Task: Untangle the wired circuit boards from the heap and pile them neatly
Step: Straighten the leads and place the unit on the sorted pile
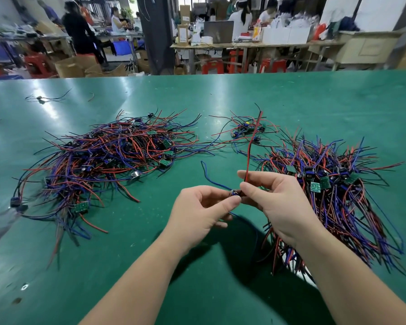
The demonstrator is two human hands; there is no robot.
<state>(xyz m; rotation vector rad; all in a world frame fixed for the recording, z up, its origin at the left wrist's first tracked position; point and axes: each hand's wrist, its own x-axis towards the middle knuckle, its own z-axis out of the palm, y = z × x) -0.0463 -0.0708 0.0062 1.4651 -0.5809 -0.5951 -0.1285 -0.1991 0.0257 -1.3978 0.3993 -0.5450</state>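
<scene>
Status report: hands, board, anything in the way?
Left hand and right hand pinch one small board. Right also holds a red wire. Heap left, pile right; no obstruction.

Bright, even illumination from above. Pale glare streaks cross the green counter (56, 106) at upper left of the frame. Soft, dark shadows lie on the counter below the left hand (198, 208) and right hand (277, 202) and under both forearms, lower centre. The hands and the wired circuit board (235, 193) pinched between them are sharp. The wire heap (108, 156) at centre left smears into blur toward the left edge; the workshop background (220, 31) along the top is soft. Wide-angle distortion curves the counter's far edge and stretches the lower corners.
</scene>
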